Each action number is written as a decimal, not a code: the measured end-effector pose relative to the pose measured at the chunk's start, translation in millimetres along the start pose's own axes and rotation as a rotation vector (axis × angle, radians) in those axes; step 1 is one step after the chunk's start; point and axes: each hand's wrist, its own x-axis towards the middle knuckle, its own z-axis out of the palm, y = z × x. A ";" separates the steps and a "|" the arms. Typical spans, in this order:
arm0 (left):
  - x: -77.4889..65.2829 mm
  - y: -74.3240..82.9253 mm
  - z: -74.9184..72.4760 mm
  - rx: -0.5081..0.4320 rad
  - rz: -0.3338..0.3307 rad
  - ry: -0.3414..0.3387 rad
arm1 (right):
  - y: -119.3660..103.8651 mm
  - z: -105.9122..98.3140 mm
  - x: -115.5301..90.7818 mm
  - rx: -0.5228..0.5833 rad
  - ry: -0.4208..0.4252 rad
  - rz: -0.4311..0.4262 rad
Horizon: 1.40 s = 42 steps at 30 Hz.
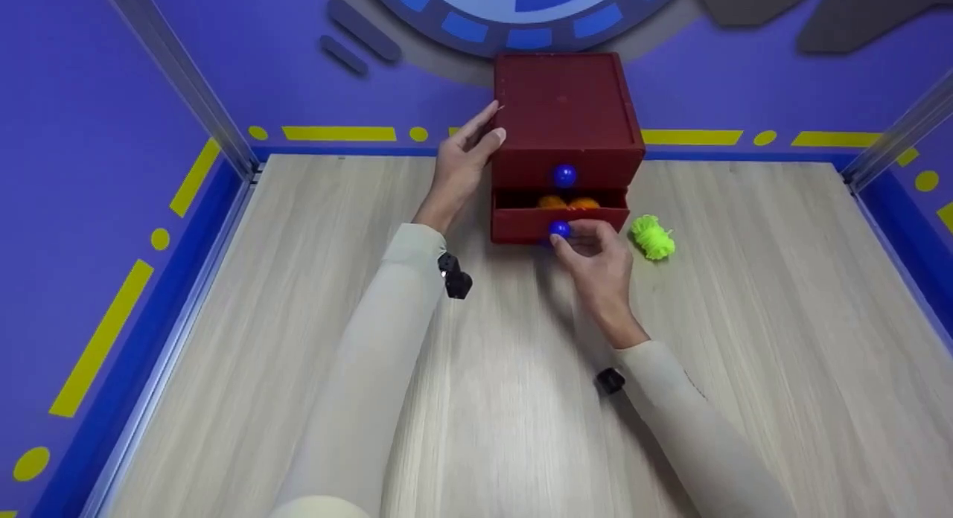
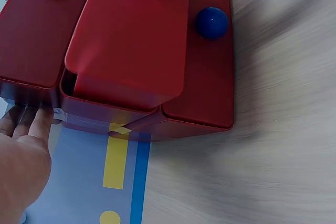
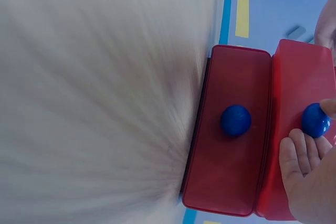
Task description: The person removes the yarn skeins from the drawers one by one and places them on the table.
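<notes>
A dark red drawer cabinet [image 1: 562,101] stands at the back of the table, and its drawer fronts carry blue knobs. Its middle drawer [image 2: 131,40] is pulled partly out, with orange round things [image 1: 584,204] visible inside. Thumb and fingers of my right hand [image 1: 601,269] pinch that drawer's blue knob [image 3: 315,120]. My left hand [image 1: 463,168] rests against the cabinet's left side, fingers mostly straight and thumb near the front edge. The top drawer [image 1: 521,168] and the bottom drawer [image 3: 226,166] are closed.
A bright yellow-green ball of yarn [image 1: 653,237] lies on the wooden table [image 1: 506,399], right of the cabinet. Blue-purple walls [image 1: 335,94] with yellow marks rise behind and at both sides. Metal posts [image 1: 201,79] stand at the corners.
</notes>
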 end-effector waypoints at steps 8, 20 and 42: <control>3.1 -2.9 -0.4 -0.023 0.001 0.016 | -2.1 -3.9 -11.1 -0.029 -0.014 0.010; 1.7 -3.2 -1.9 -0.053 -0.003 0.003 | -5.5 -5.6 -19.2 0.025 0.002 0.005; 2.1 -2.3 0.5 -0.061 0.017 0.000 | -7.5 -10.8 -28.0 -0.008 -0.002 0.006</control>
